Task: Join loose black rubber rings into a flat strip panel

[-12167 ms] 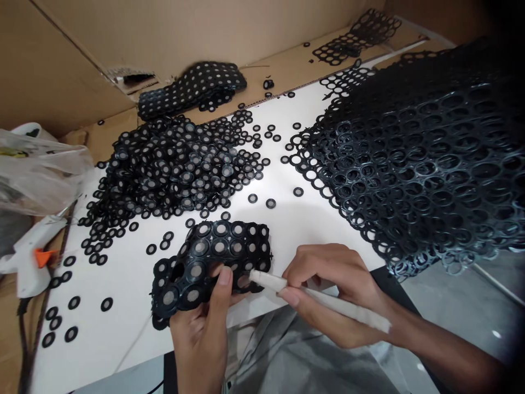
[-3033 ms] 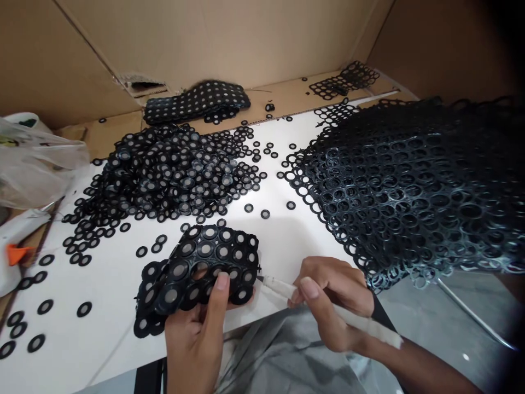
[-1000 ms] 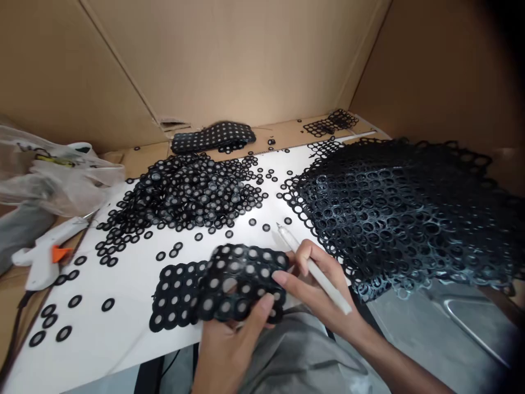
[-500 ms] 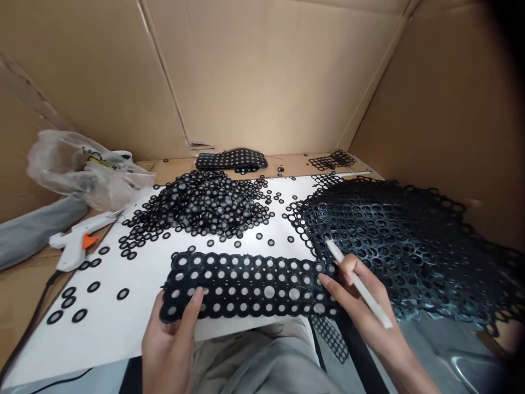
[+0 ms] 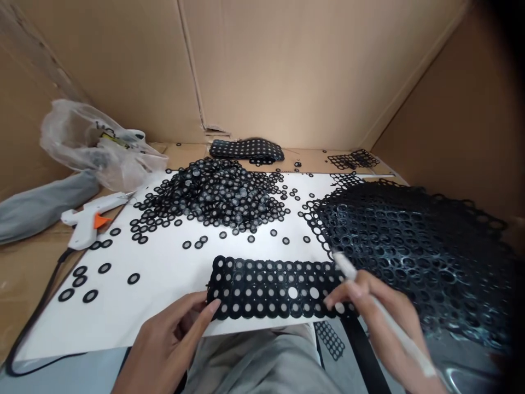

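Observation:
A black strip (image 5: 266, 293) of joined rings, with pale discs in its holes, lies along the white board's near edge. A few of its discs near the right end look larger. My left hand (image 5: 172, 334) pinches the strip's lower left corner, thumb on top. In my right hand (image 5: 381, 317) is a white pen-like stick (image 5: 404, 334), tilted with its far end toward the board. Fingertips of that hand touch the strip near its right end. Beyond the strip is a heap of loose black rings (image 5: 217, 197); several more are scattered around it.
A large sheet of linked black rings (image 5: 394, 230) covers the right side. White glue gun (image 5: 88, 219), its cord, a grey pouch (image 5: 49, 205) and a plastic bag (image 5: 102, 145) sit left. Behind lie a rolled dotted strip (image 5: 246, 149) and ring pieces (image 5: 353, 158). Cardboard walls (image 5: 287, 71) surround the board (image 5: 164, 284).
The strip has shifted right with my left hand, uncovering a few loose rings at its former left end. My right hand and the white stick have moved right. The camera view has also shifted slightly.

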The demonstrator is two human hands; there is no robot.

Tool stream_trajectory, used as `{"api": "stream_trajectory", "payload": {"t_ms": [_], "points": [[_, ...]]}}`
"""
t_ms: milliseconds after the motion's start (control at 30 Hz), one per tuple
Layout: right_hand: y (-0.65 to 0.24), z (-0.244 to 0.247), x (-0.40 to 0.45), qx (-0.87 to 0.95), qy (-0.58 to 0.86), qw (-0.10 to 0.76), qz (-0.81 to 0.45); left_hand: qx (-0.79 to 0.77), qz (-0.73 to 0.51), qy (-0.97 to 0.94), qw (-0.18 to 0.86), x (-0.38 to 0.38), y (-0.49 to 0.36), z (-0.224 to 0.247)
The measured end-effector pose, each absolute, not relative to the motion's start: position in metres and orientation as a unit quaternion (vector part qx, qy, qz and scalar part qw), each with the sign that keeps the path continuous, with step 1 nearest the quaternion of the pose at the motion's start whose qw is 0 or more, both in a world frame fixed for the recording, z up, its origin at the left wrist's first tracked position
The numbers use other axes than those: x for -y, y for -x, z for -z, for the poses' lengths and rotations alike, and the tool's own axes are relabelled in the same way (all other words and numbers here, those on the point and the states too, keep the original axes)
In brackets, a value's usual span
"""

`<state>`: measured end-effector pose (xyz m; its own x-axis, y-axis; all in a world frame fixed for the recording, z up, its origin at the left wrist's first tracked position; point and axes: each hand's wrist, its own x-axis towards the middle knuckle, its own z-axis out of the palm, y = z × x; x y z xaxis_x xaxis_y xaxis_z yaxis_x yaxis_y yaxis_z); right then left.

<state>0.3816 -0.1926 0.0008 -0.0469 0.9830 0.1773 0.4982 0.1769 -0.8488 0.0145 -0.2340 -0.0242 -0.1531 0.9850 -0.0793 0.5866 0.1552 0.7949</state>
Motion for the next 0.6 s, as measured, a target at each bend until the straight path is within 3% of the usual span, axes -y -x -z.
{"api": "stream_trajectory", "payload": {"t_ms": [100,367,600], "points": [[-0.347,-0.002,0.193,0.689,0.448,0.381,-0.423,-0.697,-0.308,-0.560,0.326,0.234,-0.011,0.024],[-0.284,0.010,0.175,0.678,0.359,0.300,-0.567,-0.696,-0.329,-0.552,0.321,0.225,-0.017,0.022],[-0.283,0.014,0.173,0.680,0.351,0.296,-0.572,-0.686,-0.351,-0.559,0.307,0.227,-0.019,0.021]]}}
